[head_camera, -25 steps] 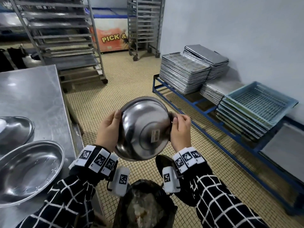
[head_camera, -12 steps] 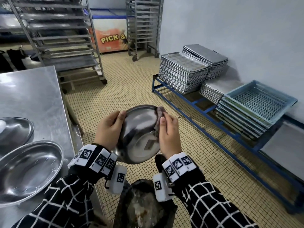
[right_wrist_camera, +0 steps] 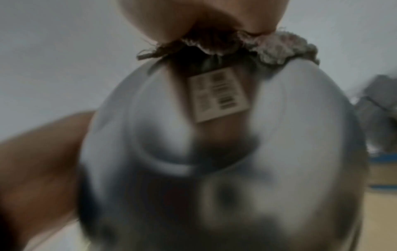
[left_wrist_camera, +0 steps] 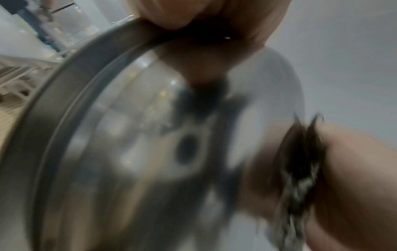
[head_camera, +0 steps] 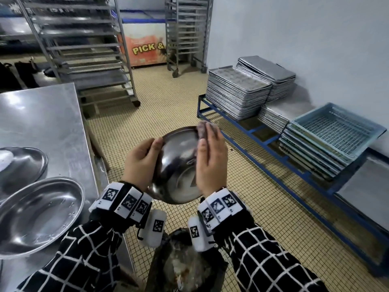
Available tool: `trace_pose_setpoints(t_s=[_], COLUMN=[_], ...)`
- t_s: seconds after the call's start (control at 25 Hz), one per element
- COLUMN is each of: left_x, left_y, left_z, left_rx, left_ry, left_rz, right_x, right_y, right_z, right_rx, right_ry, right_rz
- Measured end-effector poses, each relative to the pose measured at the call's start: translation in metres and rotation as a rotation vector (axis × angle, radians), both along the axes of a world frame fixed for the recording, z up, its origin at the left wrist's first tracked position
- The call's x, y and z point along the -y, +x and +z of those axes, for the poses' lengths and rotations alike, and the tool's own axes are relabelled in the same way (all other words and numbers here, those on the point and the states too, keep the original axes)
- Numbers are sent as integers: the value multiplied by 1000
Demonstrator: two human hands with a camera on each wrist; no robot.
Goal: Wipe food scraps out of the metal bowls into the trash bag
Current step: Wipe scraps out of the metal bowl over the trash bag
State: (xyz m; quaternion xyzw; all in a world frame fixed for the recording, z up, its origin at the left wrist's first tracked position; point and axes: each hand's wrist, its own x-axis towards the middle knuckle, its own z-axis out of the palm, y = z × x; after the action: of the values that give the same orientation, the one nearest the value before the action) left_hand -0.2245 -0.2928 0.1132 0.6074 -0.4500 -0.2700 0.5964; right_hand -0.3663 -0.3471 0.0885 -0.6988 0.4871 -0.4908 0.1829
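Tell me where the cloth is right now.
In the head view the cloth is mid-frame, under the right hand, against the upper rim of the held bowl.

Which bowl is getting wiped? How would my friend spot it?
Find the big steel table on the left, where two wide metal bowls lie. Just right, above the black trash bag, is a round metal bowl. Only this one is off the table, tipped up, left hand gripping its rim, right hand holding a grey cloth to it.
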Motion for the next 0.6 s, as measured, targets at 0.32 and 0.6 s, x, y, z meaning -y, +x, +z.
trace_pose_setpoints(t_s=[0.32, 0.6], left_x=[-6, -2], left_y=[11, 5], left_z=[-14, -24], left_rx=[0, 262], left_ry=[-5, 100], left_rz=[68, -197], right_x=[7, 29], right_y=[-45, -61], right_z=[-24, 11], right_rx=[560, -195], right_ry=[671, 275], right_rz=[26, 280])
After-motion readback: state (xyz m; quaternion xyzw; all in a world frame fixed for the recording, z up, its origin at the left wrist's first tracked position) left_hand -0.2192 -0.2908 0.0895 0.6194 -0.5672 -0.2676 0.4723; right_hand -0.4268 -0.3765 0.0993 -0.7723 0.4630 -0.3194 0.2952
